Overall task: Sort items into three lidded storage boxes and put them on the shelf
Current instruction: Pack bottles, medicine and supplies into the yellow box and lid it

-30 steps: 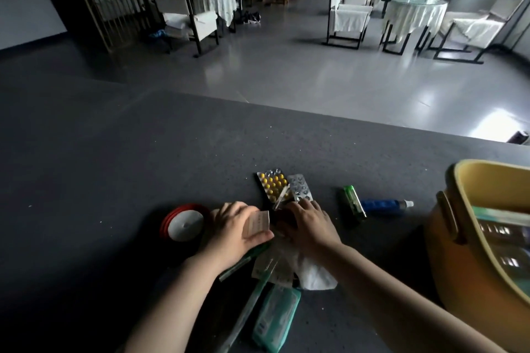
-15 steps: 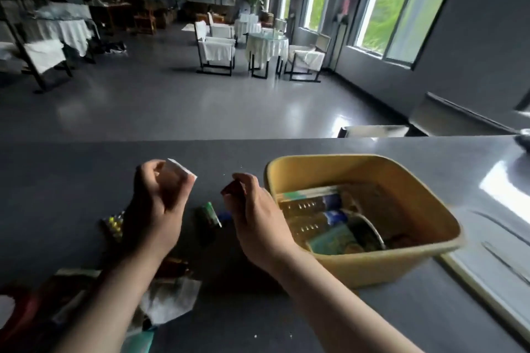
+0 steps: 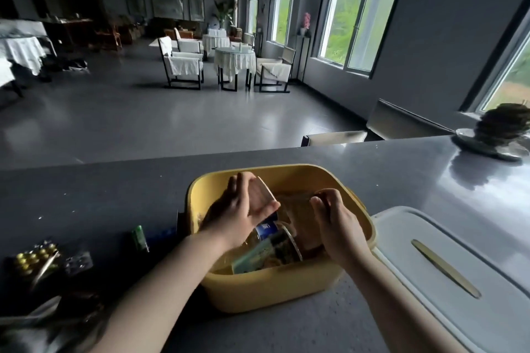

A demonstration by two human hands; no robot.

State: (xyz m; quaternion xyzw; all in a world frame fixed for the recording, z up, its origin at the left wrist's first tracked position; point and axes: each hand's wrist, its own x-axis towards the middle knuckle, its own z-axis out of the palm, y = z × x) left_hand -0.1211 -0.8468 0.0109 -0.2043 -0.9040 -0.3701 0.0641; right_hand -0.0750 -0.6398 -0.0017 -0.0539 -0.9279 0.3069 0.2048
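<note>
An open yellow storage box [image 3: 275, 292] stands on the dark counter [image 3: 100, 198] and holds bottles [image 3: 266, 231] and a green packet [image 3: 252, 259]. Both my hands are over it. My left hand [image 3: 243, 206] grips a small whitish packet [image 3: 262, 195] above the box's left half. Over the right half, my right hand [image 3: 337, 218] has its fingers curled and pinches a small dark item [image 3: 317, 197] that is too blurred to name. The box's white lid [image 3: 459, 241], with a gold handle, lies flat just right of the box.
Left of the box lie a green tube [image 3: 140, 238], a blue tube [image 3: 162, 233], a yellow pill blister [image 3: 34, 259] and a silver blister [image 3: 79, 262]. More wrappers sit at the lower left. A potted plant on a dish [image 3: 499, 129] stands at the counter's far right.
Both hands lifted from the pile on the left and moved right, each carrying a small item. They now hover inside the yellow box's rim. The view swung right with them.
</note>
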